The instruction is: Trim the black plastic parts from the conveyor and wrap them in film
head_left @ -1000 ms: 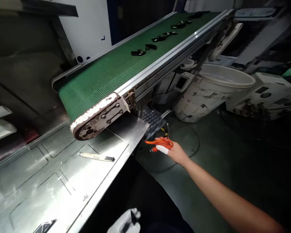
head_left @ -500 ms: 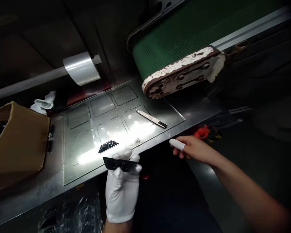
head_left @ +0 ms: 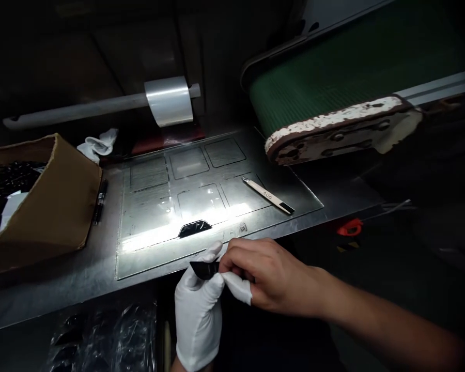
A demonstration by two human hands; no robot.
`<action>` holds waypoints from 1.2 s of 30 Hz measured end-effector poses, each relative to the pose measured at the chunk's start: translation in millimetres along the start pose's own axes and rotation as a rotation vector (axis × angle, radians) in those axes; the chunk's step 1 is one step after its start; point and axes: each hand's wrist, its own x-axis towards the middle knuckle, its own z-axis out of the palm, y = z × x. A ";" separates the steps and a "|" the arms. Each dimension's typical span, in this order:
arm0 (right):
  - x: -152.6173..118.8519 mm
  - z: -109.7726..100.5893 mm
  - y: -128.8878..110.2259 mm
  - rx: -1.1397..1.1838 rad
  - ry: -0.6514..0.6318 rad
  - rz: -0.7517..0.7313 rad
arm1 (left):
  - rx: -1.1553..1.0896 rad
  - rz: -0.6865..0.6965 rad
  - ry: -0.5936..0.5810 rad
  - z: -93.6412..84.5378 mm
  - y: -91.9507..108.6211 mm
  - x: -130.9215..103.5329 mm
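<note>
My left hand point(head_left: 199, 315), in a white glove, grips a small glossy black plastic piece point(head_left: 201, 269) between thumb and fingers, just off the front edge of the glass sheet. My right hand point(head_left: 261, 274), bare apart from a white cover on the thumb, is closed at the piece's right end and hides that part of it. On the glass lies a similar black trapezoid piece point(head_left: 195, 228), shiny on top. Farther right rest pale tweezers point(head_left: 269, 195) with a black end, marked A06.
A glass sheet point(head_left: 147, 217) with drawn outlines covers the metal bench. At left stand a cardboard box point(head_left: 72, 196) of black parts and a pen point(head_left: 100, 201). Behind is a film roll point(head_left: 169, 102); a green conveyor point(head_left: 290, 98) overhangs the right. Plastic trays point(head_left: 101, 336) lie below.
My right hand has come in from the right to the black piece in my left hand. The left hand has turned the piece slightly. The camera view has shifted left.
</note>
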 end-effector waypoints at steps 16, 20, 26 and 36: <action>37.2 11.6 0.0 0.016 -0.061 -0.180 | 0.182 0.104 0.015 -35.8 11.9 4.1; 43.4 15.1 3.3 0.072 -0.068 -0.208 | 0.267 0.050 -0.016 -36.1 21.6 7.5; 77.0 -23.4 5.9 -0.096 -0.119 -0.162 | 0.280 0.294 0.199 -31.4 59.0 18.2; 148.3 -38.2 5.9 -0.937 -0.646 -0.079 | 1.079 0.623 0.307 -55.5 80.3 66.0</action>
